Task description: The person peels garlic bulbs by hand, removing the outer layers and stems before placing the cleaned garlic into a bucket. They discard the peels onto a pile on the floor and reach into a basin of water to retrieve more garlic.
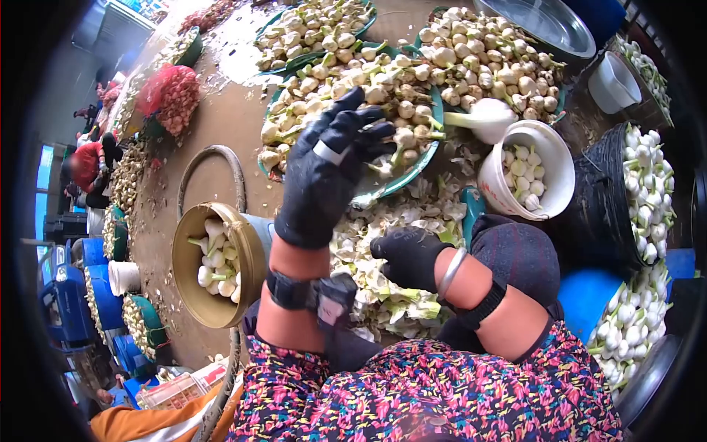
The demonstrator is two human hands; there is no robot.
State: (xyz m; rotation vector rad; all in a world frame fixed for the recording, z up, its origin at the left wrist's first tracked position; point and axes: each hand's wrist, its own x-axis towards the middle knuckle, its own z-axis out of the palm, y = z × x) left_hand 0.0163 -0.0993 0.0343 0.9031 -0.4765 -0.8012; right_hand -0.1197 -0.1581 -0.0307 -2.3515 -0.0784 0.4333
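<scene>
My left hand (324,169), in a black glove with a white band on one finger, is raised with fingers apart over a green-rimmed basket of untrimmed garlic (309,96). It holds nothing. My right hand (409,258), also gloved in black, is curled low over a heap of garlic skins and cut leaves (390,221); what its fingers hold, if anything, is hidden. One white garlic bulb with a stem (486,120) appears in mid-air, just above the rim of a white bucket (560,173) that contains peeled bulbs. A teal object (471,210) sticks up beside my knee.
A tan bucket (184,295) with clean bulbs stands at left, near a hose (210,151). More garlic baskets (486,59) lie ahead. At right is a black container (600,188) heaped with white garlic. Another person in red (88,166) sits at far left near a red net sack (173,99).
</scene>
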